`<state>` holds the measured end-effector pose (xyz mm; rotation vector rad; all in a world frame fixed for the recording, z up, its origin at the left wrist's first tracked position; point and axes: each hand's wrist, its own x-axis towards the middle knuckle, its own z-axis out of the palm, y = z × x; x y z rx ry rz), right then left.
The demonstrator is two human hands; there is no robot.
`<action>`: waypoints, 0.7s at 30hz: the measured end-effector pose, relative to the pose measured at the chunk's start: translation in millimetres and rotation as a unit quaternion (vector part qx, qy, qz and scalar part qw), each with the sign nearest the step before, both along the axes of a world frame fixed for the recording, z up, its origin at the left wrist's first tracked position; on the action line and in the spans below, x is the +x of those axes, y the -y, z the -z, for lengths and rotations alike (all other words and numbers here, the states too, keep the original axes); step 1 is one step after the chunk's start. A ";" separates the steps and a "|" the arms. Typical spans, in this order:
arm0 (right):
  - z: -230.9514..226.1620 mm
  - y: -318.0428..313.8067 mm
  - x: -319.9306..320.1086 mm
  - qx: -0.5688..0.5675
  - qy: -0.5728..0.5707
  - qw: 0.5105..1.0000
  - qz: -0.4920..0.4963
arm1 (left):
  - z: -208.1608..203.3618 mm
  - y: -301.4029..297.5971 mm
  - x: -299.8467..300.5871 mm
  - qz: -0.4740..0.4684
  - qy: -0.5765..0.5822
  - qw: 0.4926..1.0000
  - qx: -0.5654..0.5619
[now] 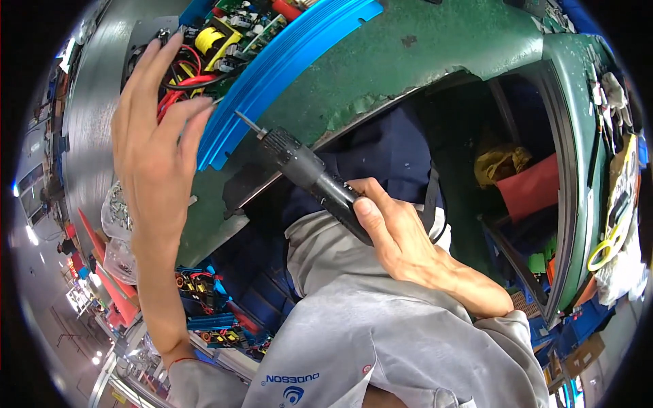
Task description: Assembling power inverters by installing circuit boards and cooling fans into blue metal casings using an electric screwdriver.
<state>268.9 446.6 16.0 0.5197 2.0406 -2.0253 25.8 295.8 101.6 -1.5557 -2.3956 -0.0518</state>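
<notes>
My right hand (pixel 401 241) is wrapped round a black electric screwdriver (pixel 309 173). Its thin metal bit slants up and left and ends over the side of a long blue finned metal housing (pixel 262 75). Beside the housing's near left end is my left hand (pixel 153 136). Its thumb and forefinger come together in a pinch by the housing's edge, and whatever is between them is too small to make out. Two other fingers reach over red and black wires (pixel 194 81). A circuit board with a yellow-wrapped coil (pixel 208 39) sits in the housing.
The housing lies on a worn green bench top (pixel 408 47) with a torn front edge. Clear plastic bags (pixel 119 228) are left of my forearm. More blue housings with boards (pixel 211 319) stand lower left. Yellow-handled scissors (pixel 605 251) hang at the right; a red sheet (pixel 534 187) lies under the bench.
</notes>
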 end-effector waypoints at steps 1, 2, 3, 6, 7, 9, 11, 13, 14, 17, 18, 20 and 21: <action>-2.0 -2.0 -1.3 -0.015 0.025 1.000 -0.007 | 3.3 -2.1 -6.3 0.013 0.002 1.000 -0.012; -0.4 -2.3 -2.4 -0.015 0.027 0.999 -0.007 | 5.7 -4.0 -11.4 0.027 0.004 0.999 -0.024; 1.2 -1.9 -3.7 -0.062 0.043 0.997 -0.001 | 4.6 -5.5 -14.3 0.025 0.003 0.999 -0.024; 10.2 1.9 -2.0 -0.245 0.070 0.967 0.003 | -5.4 -7.3 -18.5 0.028 0.062 0.998 -0.008; 16.3 7.2 -0.9 -0.302 0.067 0.951 0.007 | -2.5 -4.9 -17.0 0.016 0.067 0.998 0.005; 19.1 10.5 2.8 -0.403 0.140 0.904 0.025 | 2.2 -3.8 -12.8 -0.007 0.101 0.995 0.008; 19.2 12.3 4.9 -0.453 0.168 0.875 0.029 | 4.6 -6.7 -9.8 -0.027 0.144 0.989 0.006; 14.0 13.6 7.4 -0.486 0.173 0.856 0.032 | -0.2 -2.7 -8.0 -0.043 0.201 0.979 0.005; 11.4 11.9 5.9 -0.475 0.182 0.861 0.027 | -0.5 0.3 -8.7 -0.047 0.231 0.972 0.011; 10.1 8.1 6.7 -0.479 0.204 0.854 0.022 | -1.3 2.7 -13.2 -0.047 0.251 0.966 0.036; 9.1 7.3 5.3 -0.488 0.202 0.849 0.026 | -1.3 3.4 -15.4 -0.035 0.253 0.966 0.044; 10.6 5.3 6.0 -0.492 0.192 0.849 0.015 | 0.2 5.3 -18.9 -0.040 0.259 0.964 0.049; 12.2 4.9 5.1 -0.491 0.197 0.848 0.015 | 1.0 5.2 -21.3 -0.034 0.259 0.964 0.047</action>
